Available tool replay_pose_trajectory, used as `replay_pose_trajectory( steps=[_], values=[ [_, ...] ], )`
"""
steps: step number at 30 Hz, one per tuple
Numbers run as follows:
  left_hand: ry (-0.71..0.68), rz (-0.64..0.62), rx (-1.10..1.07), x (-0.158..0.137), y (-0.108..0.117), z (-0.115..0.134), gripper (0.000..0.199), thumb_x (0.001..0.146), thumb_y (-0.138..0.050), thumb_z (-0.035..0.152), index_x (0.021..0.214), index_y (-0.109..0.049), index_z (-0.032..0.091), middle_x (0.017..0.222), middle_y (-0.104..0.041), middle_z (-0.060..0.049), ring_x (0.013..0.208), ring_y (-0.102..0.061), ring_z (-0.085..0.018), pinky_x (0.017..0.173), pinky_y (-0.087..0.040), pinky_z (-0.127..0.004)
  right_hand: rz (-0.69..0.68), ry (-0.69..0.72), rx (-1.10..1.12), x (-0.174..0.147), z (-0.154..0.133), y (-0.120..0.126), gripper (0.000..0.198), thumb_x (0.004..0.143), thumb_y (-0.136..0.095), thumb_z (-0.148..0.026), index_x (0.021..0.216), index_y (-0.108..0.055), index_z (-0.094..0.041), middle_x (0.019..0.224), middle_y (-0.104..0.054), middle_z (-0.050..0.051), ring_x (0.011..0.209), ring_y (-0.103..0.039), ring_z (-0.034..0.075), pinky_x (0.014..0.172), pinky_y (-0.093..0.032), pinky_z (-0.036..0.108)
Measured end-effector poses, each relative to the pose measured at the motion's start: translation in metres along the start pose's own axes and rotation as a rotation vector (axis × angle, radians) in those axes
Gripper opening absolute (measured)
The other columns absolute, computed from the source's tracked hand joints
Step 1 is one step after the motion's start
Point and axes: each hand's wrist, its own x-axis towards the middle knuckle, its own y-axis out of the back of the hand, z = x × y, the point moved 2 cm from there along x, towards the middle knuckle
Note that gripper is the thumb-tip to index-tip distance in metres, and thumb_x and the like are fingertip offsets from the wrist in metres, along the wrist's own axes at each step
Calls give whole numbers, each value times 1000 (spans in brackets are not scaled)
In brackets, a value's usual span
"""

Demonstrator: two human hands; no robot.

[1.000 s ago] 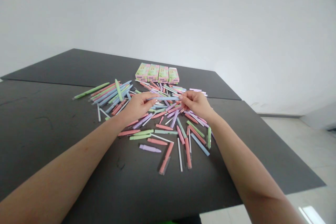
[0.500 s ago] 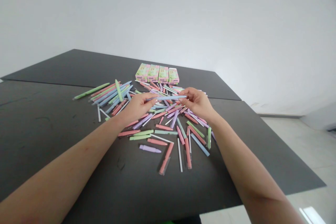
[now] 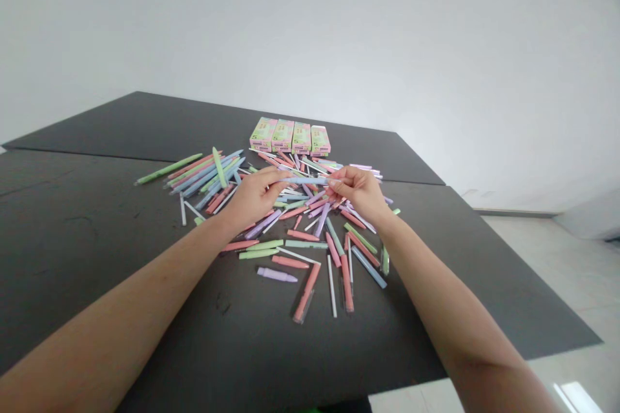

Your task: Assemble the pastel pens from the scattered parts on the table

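A light blue pen (image 3: 307, 181) lies level between my two hands, above a spread of pen parts. My left hand (image 3: 261, 192) is closed on its left end, thumb and fingers pinching it. At the other end, my right hand (image 3: 359, 188) pinches the pen between thumb and fingertips, which partly hide it. Beneath and around them lie loose pink, green, purple and blue pen barrels, such as a purple one (image 3: 277, 274) and a pink one (image 3: 289, 262), along with thin white refills (image 3: 332, 286).
Several whole-looking pens, among them a green pen (image 3: 168, 168), are heaped on the left. Behind the spread, several pink and green boxes (image 3: 262, 134) stand in a row. All rest on a dark table (image 3: 97, 232) with a seam across it; a pale wall (image 3: 310, 32) rises behind.
My right hand has shifted slightly left along the blue pen, so less of the pen's right end shows. My left hand has barely moved.
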Motion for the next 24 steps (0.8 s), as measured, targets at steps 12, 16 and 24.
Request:
replay_pose_trajectory(
  steps=[12,16,24],
  values=[
    [-141,41,154,-4,-2,-7,26,93,-49,23,106,-69,15,98,-70,-8,91,-64,-17,84,-49,-28,-2,-81,115,1,5,-4,30,69,-77,-41,78,-63,-15,60,-66,1,49,-57,10,48,-44,22],
    [-222,82,215,-5,-3,-8,26,94,-48,24,108,-68,14,100,-70,-9,94,-65,-18,85,-50,-29,1,-116,177,2,9,-5,30,67,-78,-40,76,-62,-15,57,-64,0,47,-55,9,46,-41,21],
    [-234,83,223,-6,-3,-12,29,96,-45,23,115,-65,16,109,-67,-10,101,-62,-18,89,-49,-31,-16,-96,177,1,5,-8,31,69,-76,-40,82,-61,-17,62,-66,-1,52,-59,11,47,-43,21]
  ],
)
